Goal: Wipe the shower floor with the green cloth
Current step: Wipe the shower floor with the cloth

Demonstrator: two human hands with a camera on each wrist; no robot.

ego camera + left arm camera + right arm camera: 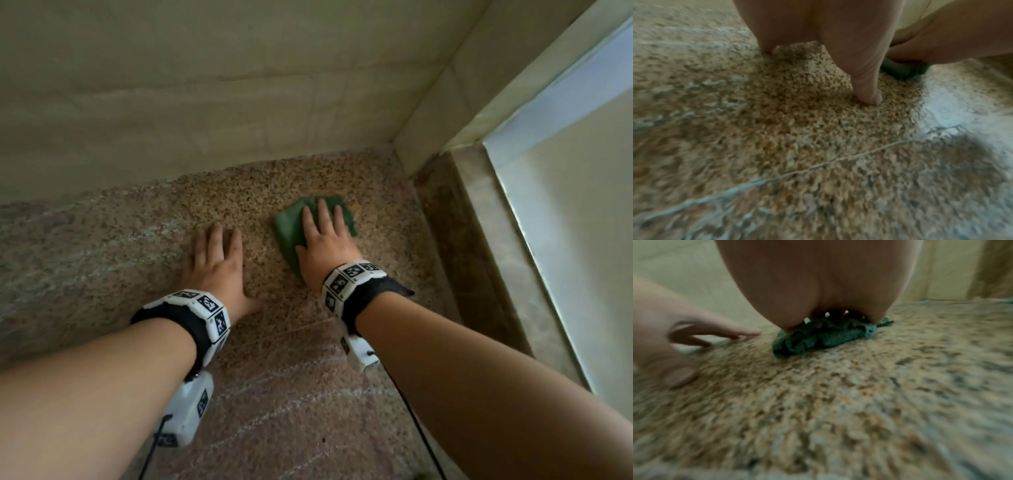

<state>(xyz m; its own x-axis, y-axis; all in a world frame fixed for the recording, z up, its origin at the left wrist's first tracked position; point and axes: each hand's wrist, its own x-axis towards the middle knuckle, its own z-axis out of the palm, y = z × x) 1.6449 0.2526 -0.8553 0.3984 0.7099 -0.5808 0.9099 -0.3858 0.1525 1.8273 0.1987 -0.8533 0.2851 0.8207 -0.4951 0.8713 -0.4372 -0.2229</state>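
Left hand [214,263], centre-left of the head view: fingers spread flat on the floor [102,246], holding nothing, just bracing me. Left wrist view confirms the thumb is down on bare stone.

Right hand [325,245], just right of centre: palm and straight fingers pressed down on the cloth [291,233], which is bunched flat on the floor under it. No pinch that I can see, a flat press. Right wrist view shows the cloth's crumpled edge sticking out from under the palm.

Progress, my read: mid-wipe. Cloth is near the far right corner, close to the wall [205,85] and the curb [455,219]. Can't tell from the stone which parts are done. The left and near stretches still look like ground to cover.
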